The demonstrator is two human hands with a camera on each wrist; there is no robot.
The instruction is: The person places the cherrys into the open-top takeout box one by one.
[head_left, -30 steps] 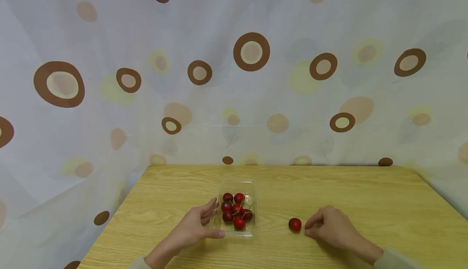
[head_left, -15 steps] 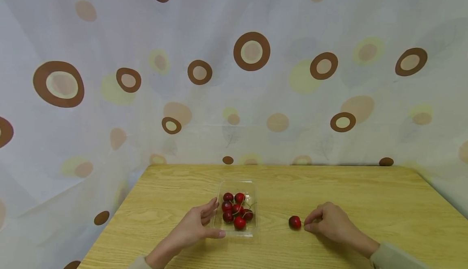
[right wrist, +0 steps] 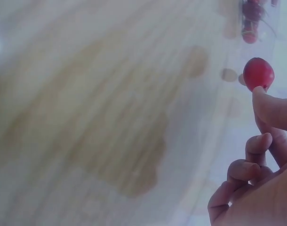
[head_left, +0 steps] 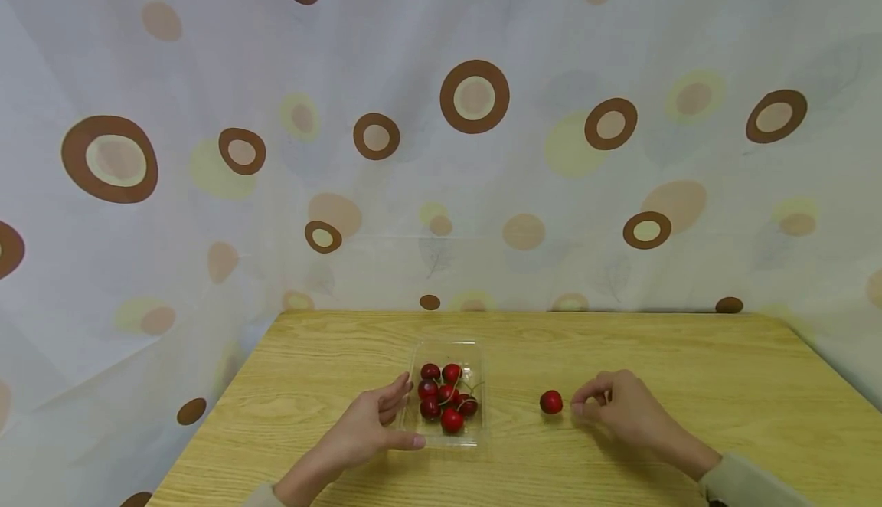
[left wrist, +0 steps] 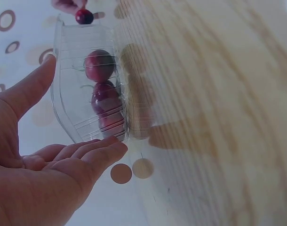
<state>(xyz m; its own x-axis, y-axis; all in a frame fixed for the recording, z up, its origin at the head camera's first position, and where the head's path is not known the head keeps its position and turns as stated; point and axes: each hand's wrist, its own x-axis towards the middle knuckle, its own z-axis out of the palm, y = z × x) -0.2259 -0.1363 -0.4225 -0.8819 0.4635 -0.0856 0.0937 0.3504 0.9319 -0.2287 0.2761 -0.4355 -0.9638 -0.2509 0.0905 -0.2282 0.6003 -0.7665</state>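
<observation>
A clear plastic box [head_left: 478, 434] stands on the table with several dark red cherries [head_left: 448, 394] in it, some with stems. At its left side is my left hand [head_left: 372, 426], thumb at the near edge and fairly straight fingers along the side wall. In the left wrist view, the thumb [left wrist: 35, 84] meets the rim of the box and the fingertips lie low by its wall. My right hand [head_left: 623, 407] pinches a single red cherry [head_left: 551, 402] by its stem, between thumb and forefinger. That cherry hangs over the table, right of the box.
The wooden table [head_left: 331, 346] reaches back to a pale curtain [head_left: 524, 185] patterned with brown and yellow ovals. The curtain also comes round both sides. A short stretch of tabletop lies between the box and the held cherry.
My right hand has taken the lone cherry by its stem and raised it, shifting it slightly away from me and left. The left hand and box have stayed put.
</observation>
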